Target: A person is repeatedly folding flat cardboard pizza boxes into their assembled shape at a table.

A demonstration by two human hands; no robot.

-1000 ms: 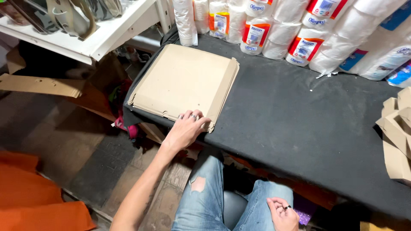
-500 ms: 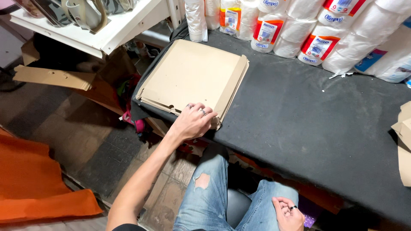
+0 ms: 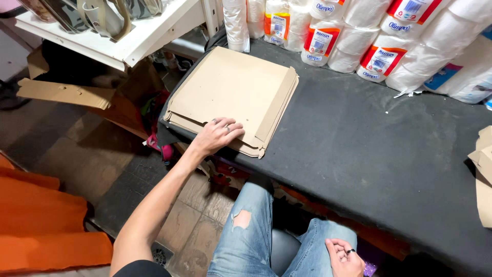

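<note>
Currently: left hand (image 3: 218, 136) flat, fingers spread, pressing near edge of cardboard stack (image 3: 233, 97) at table's (image 3: 359, 154) left end. Stack extends away from hand. Right hand (image 3: 346, 256) loosely curled, empty, on lap, well apart.

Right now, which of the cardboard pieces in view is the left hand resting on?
The left hand rests on the stack of flat cardboard blanks at the black table's left end, not the cardboard at the right edge or the floor scrap.

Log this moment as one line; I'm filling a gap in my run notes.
left hand: flat on stack of flattened cardboard boxes | right hand: on thigh, holding nothing | stack: on black table, near edge
</note>
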